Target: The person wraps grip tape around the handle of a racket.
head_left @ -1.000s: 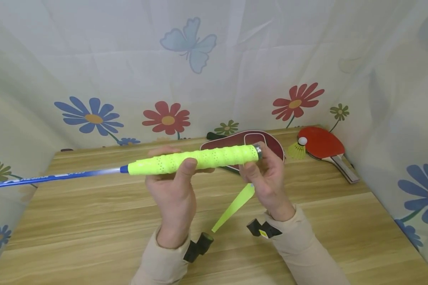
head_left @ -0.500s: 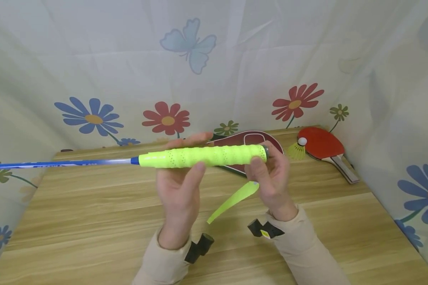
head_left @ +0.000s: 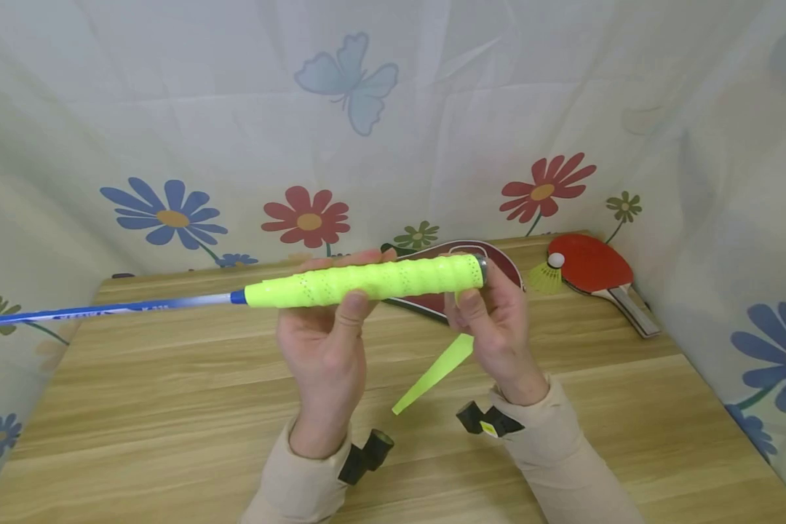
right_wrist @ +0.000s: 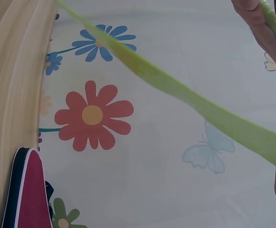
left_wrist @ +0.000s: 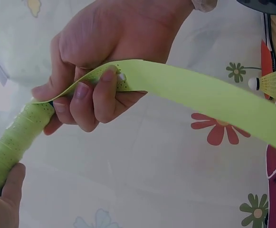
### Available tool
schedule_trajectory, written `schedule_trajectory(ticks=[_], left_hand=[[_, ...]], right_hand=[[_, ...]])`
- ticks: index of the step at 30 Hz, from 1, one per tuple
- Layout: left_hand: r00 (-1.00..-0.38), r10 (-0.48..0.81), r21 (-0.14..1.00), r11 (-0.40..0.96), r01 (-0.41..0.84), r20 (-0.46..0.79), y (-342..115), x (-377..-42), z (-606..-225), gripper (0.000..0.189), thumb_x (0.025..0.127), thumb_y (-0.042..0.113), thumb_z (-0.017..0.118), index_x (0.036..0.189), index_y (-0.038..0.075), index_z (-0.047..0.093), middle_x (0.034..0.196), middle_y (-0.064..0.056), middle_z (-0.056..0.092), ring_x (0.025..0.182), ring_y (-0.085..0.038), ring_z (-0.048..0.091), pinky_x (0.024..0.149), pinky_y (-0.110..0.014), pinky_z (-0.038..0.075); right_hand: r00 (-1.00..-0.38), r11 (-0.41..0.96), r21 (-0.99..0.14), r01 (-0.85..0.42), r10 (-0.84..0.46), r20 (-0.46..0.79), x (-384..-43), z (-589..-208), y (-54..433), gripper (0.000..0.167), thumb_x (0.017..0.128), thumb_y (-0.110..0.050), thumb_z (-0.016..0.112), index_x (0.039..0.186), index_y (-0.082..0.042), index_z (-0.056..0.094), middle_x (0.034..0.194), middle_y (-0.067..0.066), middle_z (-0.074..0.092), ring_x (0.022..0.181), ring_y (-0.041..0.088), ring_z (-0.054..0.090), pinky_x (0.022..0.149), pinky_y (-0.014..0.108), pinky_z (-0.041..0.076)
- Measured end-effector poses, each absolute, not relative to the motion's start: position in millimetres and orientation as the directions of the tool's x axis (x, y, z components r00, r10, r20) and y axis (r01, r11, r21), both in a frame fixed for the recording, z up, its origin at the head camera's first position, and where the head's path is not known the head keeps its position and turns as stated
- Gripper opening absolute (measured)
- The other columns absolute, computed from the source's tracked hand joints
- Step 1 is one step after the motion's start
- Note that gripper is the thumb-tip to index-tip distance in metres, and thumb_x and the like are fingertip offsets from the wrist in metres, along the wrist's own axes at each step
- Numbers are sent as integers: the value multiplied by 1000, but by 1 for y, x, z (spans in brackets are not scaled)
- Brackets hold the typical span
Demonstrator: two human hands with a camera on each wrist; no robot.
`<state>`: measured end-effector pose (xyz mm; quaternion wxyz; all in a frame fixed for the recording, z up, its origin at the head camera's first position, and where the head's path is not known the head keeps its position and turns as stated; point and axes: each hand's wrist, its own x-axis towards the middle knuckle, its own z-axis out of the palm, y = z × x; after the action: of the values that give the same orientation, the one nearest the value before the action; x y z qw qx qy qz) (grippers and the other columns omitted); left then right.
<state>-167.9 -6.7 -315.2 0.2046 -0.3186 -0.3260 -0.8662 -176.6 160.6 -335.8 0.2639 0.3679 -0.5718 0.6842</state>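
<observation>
A badminton racket with a blue shaft is held in the air, its handle wrapped in neon-yellow grip tape. My left hand grips the middle of the handle, thumb in front and fingers behind. At the butt end, my right hand pinches the tape near the cap. A loose tape tail hangs below that hand. In the left wrist view, curled right fingers hold the tape strip against the palm. The same strip crosses the right wrist view. The racket's head is out of frame.
A dark red paddle case lies behind the hands on the wooden table. To the right are a yellow shuttlecock and a red table tennis paddle. A flower-printed curtain rises behind the table.
The racket handle shifted right and levelled out, then came back slightly left with its butt end raised. The tape tail swung a little. Both hands keep their hold.
</observation>
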Motion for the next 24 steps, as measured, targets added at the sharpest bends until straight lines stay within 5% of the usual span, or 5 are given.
schedule_trajectory(ticks=[12, 19, 24], left_hand=[[-780, -216, 455, -709, 538, 587, -7, -165, -317, 37, 80, 11, 79, 105, -2, 56, 96, -18, 69, 93, -33, 70, 78, -48, 58], [-777, -220, 460, -699, 547, 589, -8, -164, -317, 39, 79, 13, 80, 104, -2, 53, 94, -16, 68, 92, -31, 70, 75, -47, 59], [-798, -236, 485, -688, 540, 554, -8, -164, -317, 42, 77, 17, 83, 101, 0, 54, 88, -12, 66, 83, -27, 70, 70, -47, 60]], right_hand=[[-534, -189, -514, -837, 71, 843, -179, -339, 156, 32, 92, -32, 67, 99, -1, 65, 55, 2, 41, 44, 8, 33, 37, 18, 25], [-532, -236, -506, -830, 57, 845, -180, -340, 153, 28, 93, -29, 66, 103, -3, 63, 56, 4, 40, 44, 10, 32, 37, 19, 25], [-542, -261, -520, -813, 16, 840, -177, -338, 152, 44, 93, -30, 65, 119, 3, 54, 62, 2, 41, 44, 9, 32, 37, 20, 26]])
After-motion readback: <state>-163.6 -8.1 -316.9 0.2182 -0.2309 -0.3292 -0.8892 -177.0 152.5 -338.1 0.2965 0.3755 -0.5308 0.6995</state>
